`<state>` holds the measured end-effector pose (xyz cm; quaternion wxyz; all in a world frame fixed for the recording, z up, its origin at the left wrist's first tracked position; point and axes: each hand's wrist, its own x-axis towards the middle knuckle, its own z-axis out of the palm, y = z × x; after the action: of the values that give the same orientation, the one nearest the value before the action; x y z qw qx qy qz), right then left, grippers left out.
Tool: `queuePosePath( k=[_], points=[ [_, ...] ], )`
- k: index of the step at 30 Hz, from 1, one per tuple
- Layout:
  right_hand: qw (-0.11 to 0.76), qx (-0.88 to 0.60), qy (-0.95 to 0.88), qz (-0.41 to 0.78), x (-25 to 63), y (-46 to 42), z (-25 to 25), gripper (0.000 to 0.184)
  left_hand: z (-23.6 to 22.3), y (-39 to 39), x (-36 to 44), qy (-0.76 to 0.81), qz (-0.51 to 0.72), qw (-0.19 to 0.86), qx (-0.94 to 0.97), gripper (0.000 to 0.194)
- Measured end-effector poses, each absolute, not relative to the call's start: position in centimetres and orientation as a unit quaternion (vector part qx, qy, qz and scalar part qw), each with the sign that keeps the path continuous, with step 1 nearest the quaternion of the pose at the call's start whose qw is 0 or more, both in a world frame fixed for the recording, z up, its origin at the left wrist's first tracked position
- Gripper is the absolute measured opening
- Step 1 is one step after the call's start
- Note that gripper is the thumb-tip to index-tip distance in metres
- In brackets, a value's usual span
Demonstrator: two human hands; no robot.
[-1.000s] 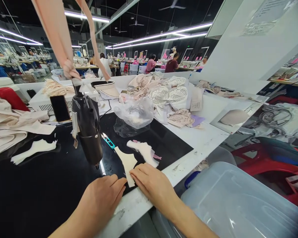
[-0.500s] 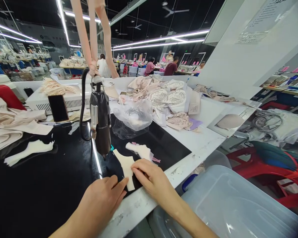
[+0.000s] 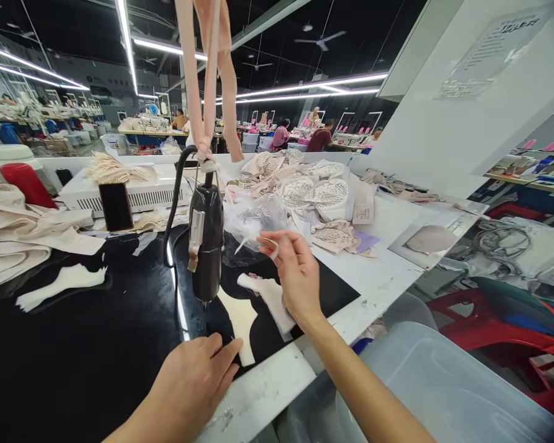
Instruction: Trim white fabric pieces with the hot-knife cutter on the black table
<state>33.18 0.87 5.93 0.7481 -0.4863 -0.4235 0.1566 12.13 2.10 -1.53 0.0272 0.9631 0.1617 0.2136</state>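
Observation:
A cream fabric piece (image 3: pixel 240 319) with curved edges lies on the black work surface (image 3: pixel 106 344). My left hand (image 3: pixel 196 375) rests at its lower end, fingers bent and pressing on the edge. My right hand (image 3: pixel 298 271) is raised over the surface in a pinch, a small pale scrap (image 3: pixel 270 244) between its fingertips. Behind the fingertips lies a clear plastic bag (image 3: pixel 277 212). Below the right hand a small stack of pale fabric pieces (image 3: pixel 272 298) is partly hidden. A black corded hand tool (image 3: pixel 207 240) hangs from peach straps (image 3: pixel 210 80) near the cream piece.
Another cream piece (image 3: pixel 64 284) lies at left, near folded fabric (image 3: pixel 13 240). A phone (image 3: pixel 116 207) leans on a white vented box (image 3: pixel 152 191). Patterned fabric pieces (image 3: pixel 327 191) are heaped behind. At right stand a translucent bin (image 3: pixel 425 375) and a red chair (image 3: pixel 461 314).
My right hand has left the cream piece and moved up and away, now pinching a pale scrap. My left hand stays at the cream piece. The view has shifted slightly.

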Motion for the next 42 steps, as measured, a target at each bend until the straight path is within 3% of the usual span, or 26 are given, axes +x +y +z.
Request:
queuePosePath(
  k=[5, 11, 15, 21, 25, 27, 33, 42],
  points=[
    [0.776, -0.423, -0.428, 0.188, 31.0, -1.8, 7.0, 0.031, -1.0, 2.3, 11.9, 0.191, 0.174, 0.151, 0.954, 0.035],
    [0.731, -0.371, -0.45, 0.354, 27.2, -5.2, 5.0, 0.035, 0.8, 3.5, 10.1, 0.276, 0.123, 0.54, 0.785, 0.043],
    [0.69, -0.364, -0.443, 0.441, 25.1, -5.6, 3.3, 0.033, 2.2, 4.1, 8.7, 0.272, 0.156, 0.667, 0.676, 0.062],
    [0.605, -0.404, -0.441, 0.526, 23.0, -4.3, 1.9, 0.025, 4.3, 4.7, 6.4, 0.343, 0.148, 0.69, 0.621, 0.041],
    [0.565, -0.459, -0.411, 0.548, 22.7, -3.2, 0.6, 0.044, 3.9, 5.8, 4.3, 0.372, 0.18, 0.667, 0.62, 0.042],
    [0.533, -0.483, -0.406, 0.564, 22.7, -2.8, 0.1, 0.045, 3.8, 6.2, 3.2, 0.383, 0.179, 0.649, 0.633, 0.041],
    [0.456, -0.531, -0.443, 0.56, 22.1, -1.7, 1.0, 0.028, 4.3, 6.8, 1.0, 0.414, 0.155, 0.615, 0.653, 0.039],
    [0.46, -0.523, -0.454, 0.556, 20.9, -0.9, 2.7, 0.018, 4.0, 7.5, 0.0, 0.453, 0.157, 0.608, 0.632, 0.042]
  ],
)
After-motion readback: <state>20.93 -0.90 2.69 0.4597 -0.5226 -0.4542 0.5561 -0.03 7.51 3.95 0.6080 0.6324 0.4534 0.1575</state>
